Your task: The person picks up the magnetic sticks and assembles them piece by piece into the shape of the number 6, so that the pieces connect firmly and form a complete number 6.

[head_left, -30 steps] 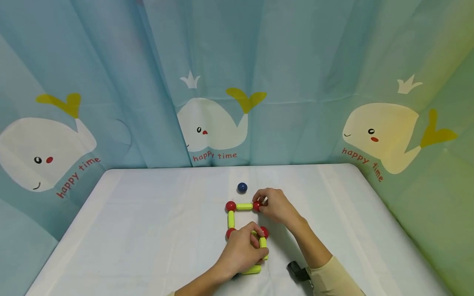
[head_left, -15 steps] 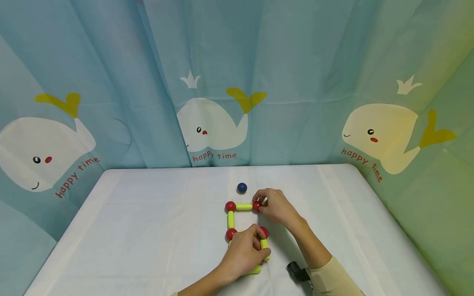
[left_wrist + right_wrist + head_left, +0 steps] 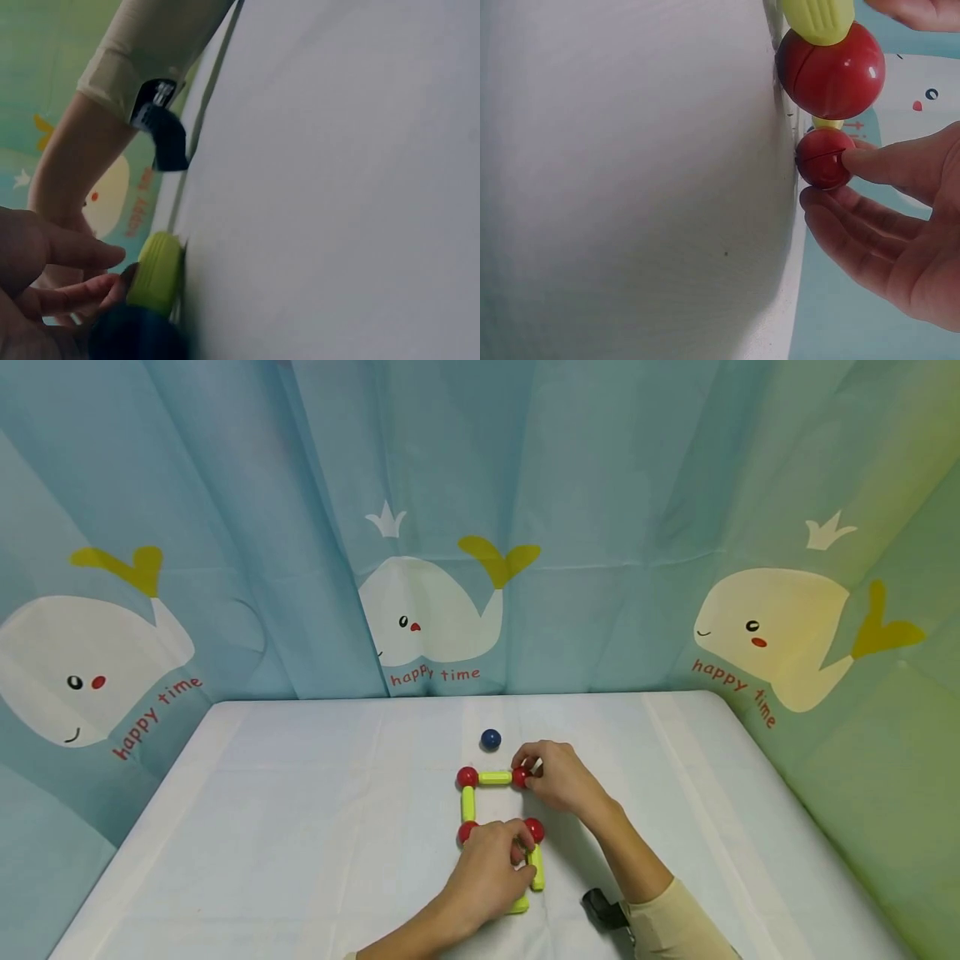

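In the head view, my right hand (image 3: 566,781) pinches the red ball (image 3: 825,161) at the far right corner of a ball-and-stick frame. A green stick (image 3: 495,777) joins it to another red ball (image 3: 467,777), from which a second green stick (image 3: 468,804) runs nearer. My left hand (image 3: 487,872) lies over the near part, covering much of it. Its fingers are extended beside a red ball (image 3: 534,829), the thumb along a green stick (image 3: 537,868) below that ball. The left wrist view shows a dark blue ball (image 3: 139,334) against a green stick (image 3: 157,274).
A loose dark blue ball (image 3: 491,740) lies beyond the frame on the white table (image 3: 300,827). A black wrist camera (image 3: 602,910) sits by the right sleeve (image 3: 675,918). A curtain (image 3: 600,527) with printed whales surrounds the table's far side.
The left hand has shifted slightly nearer, and its thumb has drawn left off the green stick. That stick now lies straighter below its red ball. The right hand stays put.
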`<state>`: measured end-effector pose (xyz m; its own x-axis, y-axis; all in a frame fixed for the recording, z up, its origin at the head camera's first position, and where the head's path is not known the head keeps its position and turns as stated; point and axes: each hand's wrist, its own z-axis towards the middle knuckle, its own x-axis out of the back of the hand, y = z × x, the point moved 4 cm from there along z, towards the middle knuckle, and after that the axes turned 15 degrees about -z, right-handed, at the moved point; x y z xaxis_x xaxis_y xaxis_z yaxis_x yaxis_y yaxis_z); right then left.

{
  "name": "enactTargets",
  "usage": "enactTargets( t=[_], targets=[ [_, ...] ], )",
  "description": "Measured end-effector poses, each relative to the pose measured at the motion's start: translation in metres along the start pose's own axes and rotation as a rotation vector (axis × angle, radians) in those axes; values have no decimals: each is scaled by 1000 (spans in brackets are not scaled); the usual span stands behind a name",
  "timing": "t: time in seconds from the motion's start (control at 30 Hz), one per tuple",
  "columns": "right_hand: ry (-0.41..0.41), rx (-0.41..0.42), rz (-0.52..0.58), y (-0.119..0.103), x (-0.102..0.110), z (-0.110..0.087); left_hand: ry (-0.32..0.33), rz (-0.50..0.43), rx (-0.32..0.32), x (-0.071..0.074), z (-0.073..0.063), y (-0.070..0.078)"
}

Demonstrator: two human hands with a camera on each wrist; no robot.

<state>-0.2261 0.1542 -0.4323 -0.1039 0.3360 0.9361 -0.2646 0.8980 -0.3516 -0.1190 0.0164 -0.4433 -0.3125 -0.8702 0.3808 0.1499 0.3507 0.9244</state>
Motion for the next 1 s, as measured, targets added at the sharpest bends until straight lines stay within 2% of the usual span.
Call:
enactTargets(
  t=[0.13,0.33,0.4,0.5,0.7,0.87,1.0],
  targets=[
    [0,6,9,0,0,0,27,13,4,12,5,-1],
    [7,18,-4,0,1,-1,122,131,-8,38,15,-3],
    [8,19,-8,0,1,-1,128,168,4,47,17,-5],
    [2,18,-7,0,1,-1,99,178,42,60,19,-7],
    [-22,3,-4,0,0,-1,-11,124,135,76,18,-10],
    [-44,-10,0,-1,0,-1,-82,87,136,77,19,-15],
    [-21,-21,0,0,4,0,-88,76,127,75,20,-16]
  ],
)
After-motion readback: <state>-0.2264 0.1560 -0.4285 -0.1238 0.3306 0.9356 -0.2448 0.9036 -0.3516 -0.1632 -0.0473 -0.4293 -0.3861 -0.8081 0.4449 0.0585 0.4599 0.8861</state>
